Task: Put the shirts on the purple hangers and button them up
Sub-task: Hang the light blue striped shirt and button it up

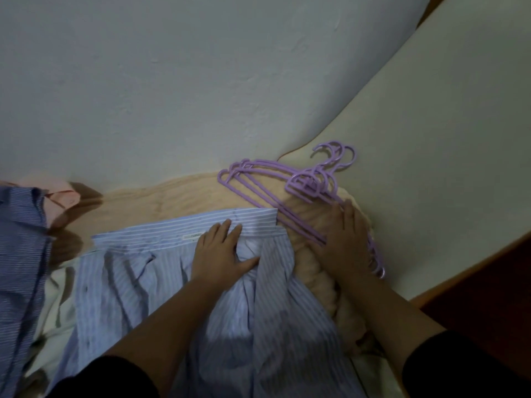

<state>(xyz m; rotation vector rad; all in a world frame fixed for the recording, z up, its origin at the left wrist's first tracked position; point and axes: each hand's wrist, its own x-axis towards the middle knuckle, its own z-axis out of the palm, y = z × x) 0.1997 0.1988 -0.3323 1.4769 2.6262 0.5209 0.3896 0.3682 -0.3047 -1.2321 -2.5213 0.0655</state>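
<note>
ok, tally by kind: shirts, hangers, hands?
Shirts: 3 (light blue striped shirt, dark blue striped shirt, pink shirt)
Purple hangers: stacked, about 3 by the hooks, exact count unclear
Hands: 2 (left hand, right hand)
Total: about 8

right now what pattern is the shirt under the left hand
Light blue with thin white stripes, clearest in the head view.

We see one small white label [192,236] sewn inside the collar of the light blue striped shirt [138,271]; its print is too blurred to read.
</note>
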